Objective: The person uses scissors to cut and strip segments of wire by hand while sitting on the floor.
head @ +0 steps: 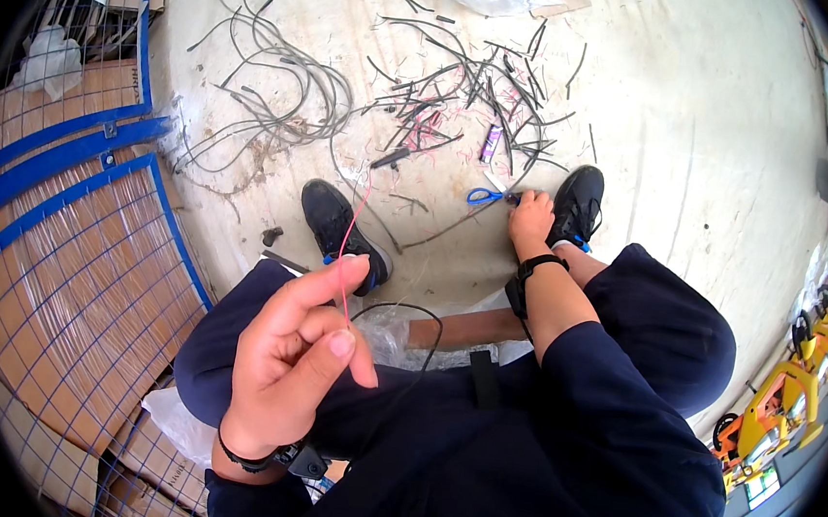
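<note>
My left hand (296, 366) is raised in front of my lap. Between its thumb and fingers it pinches a thin pink wire (346, 238), which runs up past the index finger towards a short black sleeve piece (390, 158). Down at the floor, my right hand (532, 218) reaches beside my right shoe (579, 202). Its fingers curl over a small dark object (513, 199) that is mostly hidden, so the grip cannot be made out. Touching or just left of it lie blue-handled scissors (483, 196).
Cut black cable pieces and pink wire scraps (424, 132) litter the floor around a purple tube-shaped item (491, 143). Long grey cables (318, 83) lie coiled at left. A blue mesh cage (141, 109) holds cartons. Yellow wheeled machines (774, 403) line the right.
</note>
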A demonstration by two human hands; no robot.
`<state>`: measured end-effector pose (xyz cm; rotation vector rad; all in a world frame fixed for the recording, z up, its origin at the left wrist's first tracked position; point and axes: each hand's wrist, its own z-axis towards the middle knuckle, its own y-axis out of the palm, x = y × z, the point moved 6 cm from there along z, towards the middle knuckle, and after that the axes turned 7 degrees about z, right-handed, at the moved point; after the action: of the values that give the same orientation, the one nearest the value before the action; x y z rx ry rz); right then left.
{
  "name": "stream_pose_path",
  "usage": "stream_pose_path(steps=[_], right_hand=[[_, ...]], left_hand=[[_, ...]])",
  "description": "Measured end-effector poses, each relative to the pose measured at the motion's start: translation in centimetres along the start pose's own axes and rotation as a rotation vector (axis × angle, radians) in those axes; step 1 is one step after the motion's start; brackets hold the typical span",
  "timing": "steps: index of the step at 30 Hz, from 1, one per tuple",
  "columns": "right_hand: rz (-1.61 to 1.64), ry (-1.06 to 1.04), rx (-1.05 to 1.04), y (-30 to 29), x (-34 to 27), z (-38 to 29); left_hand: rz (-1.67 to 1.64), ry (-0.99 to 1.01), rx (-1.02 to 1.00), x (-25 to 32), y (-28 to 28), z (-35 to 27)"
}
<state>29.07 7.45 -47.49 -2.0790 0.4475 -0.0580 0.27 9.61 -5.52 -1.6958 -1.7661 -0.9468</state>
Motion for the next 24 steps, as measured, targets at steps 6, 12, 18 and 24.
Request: stream_pose_path(steps=[6,12,18,24], right_hand=[[-0.049,-0.102,0.01,0.4,-0.1,0.6],[0.01,-0.171,0.05,-0.8,-0.8,0.7],[-0.214,-0.366,-0.037,-0.3,-2.2,1.8],[0.08,-0.275,-0.284,-0.9,-1.9,2.7]], left_hand=[[0.019,0.014,0.002,0.0,0.0,0.4],[0.043,0.056,-0.034,-0.1,-0.2,0.2],[0.073,0.03,-0.017,-0.6,0.1,0.1],[0.085,0.082,-0.042,0.3,0.2,-0.4]])
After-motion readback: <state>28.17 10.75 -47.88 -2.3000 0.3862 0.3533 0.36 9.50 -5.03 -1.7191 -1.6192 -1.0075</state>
